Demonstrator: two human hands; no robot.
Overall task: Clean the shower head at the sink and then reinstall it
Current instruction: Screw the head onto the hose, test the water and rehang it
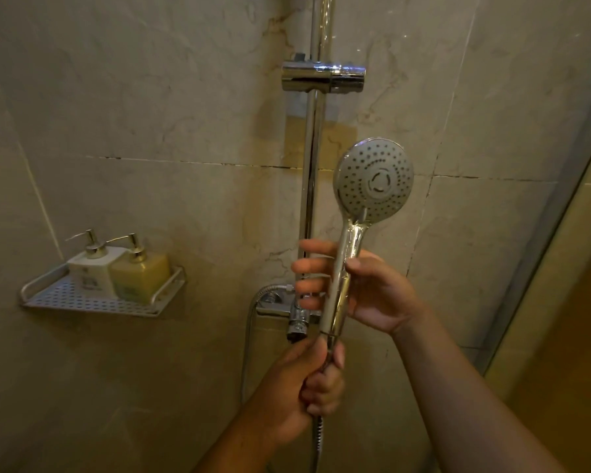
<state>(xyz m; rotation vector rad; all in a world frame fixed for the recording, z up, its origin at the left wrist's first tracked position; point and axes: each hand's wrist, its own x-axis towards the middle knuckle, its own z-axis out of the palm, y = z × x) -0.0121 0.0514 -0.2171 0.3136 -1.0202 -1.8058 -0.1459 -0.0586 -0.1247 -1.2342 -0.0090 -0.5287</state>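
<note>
Both hands occupied: right hand [372, 295] wraps the shower head [372, 180] handle, held up below the rail bracket [323, 76], left hand [301, 387] grips the hose [318, 435] at its base; rigid, probably light, slick chrome, so grip the handle.

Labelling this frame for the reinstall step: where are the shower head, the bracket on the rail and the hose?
shower head [373, 179], head view, centre of the spray face.
bracket [323, 76], head view, front of its chrome body.
hose [318, 436], head view, stretch near the bottom edge.

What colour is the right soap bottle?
The right soap bottle is yellow, seen in the head view.
</note>
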